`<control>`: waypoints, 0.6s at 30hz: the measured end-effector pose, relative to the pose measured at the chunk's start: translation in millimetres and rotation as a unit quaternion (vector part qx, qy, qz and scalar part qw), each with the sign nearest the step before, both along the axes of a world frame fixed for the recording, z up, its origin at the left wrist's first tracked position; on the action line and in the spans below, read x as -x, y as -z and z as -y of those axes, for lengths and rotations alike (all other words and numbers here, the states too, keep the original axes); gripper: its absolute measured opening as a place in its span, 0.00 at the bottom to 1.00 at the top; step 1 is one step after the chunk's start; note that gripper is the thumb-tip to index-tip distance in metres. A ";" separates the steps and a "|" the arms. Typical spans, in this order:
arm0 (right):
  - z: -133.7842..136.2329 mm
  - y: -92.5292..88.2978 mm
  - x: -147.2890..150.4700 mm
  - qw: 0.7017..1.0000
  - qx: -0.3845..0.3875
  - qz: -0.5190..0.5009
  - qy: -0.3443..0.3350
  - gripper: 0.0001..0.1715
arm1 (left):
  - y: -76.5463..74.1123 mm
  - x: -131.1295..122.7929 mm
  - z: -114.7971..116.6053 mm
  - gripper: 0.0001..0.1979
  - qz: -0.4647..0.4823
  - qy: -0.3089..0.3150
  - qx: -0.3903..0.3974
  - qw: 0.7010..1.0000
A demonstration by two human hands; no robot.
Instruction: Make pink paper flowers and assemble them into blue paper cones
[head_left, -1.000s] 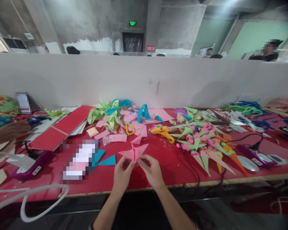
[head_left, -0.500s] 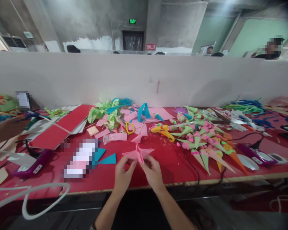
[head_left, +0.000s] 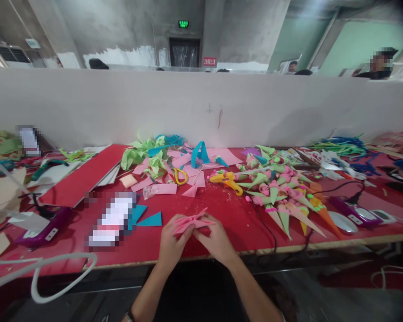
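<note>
Above the red table's front part I hold a folded pink paper piece (head_left: pixel 194 220) with pointed flaps. My left hand (head_left: pixel 172 237) is closed on its left side, the thumb pressing near the middle. My right hand (head_left: pixel 216 239) grips its right side, thumb close to the other thumb. Just beyond it lies a small pink paper cone (head_left: pixel 190 191). Teal paper triangles (head_left: pixel 151 219) rest left of my hands. A yellow glue gun (head_left: pixel 228 181) lies further back to the right, its black cord running to the table edge.
Many green and pink paper cones (head_left: pixel 273 192) are heaped at the right. Yellow-handled scissors (head_left: pixel 180 176) lie among paper scraps. A blurred-out phone (head_left: pixel 112 219) and purple power strips (head_left: pixel 50 228) flank the work spot. A white partition (head_left: pixel 137 105) stands behind.
The pink paper's flaps, spread wide with an upright point before, are now flatter and gathered between my hands. My fingers have closed in around it. The view has shifted slightly.
</note>
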State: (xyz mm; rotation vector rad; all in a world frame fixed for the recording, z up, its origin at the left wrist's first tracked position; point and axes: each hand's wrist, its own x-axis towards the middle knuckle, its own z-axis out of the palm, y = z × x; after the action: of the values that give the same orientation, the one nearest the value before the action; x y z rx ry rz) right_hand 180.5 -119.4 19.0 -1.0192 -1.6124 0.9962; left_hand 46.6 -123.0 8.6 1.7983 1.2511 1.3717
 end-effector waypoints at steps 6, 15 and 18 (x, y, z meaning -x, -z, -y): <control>-5.5 5.8 -0.7 0.977 0.098 -0.188 0.024 0.07 | 2.8 -2.2 -2.7 0.11 0.110 -0.081 0.112 0.984; -7.3 -0.1 2.1 0.975 0.121 -0.184 0.029 0.07 | 3.6 -5.5 -2.4 0.13 0.168 -0.051 0.169 0.970; -7.4 0.8 4.9 0.971 0.127 -0.193 0.055 0.10 | 6.1 -5.9 -2.5 0.13 0.170 -0.046 0.175 0.969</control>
State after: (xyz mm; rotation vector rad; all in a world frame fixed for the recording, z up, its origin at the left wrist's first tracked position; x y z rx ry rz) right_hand 175.6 -112.1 18.2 -0.9983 -1.1191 1.2594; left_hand 52.5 -120.5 2.5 1.2214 1.3036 1.3400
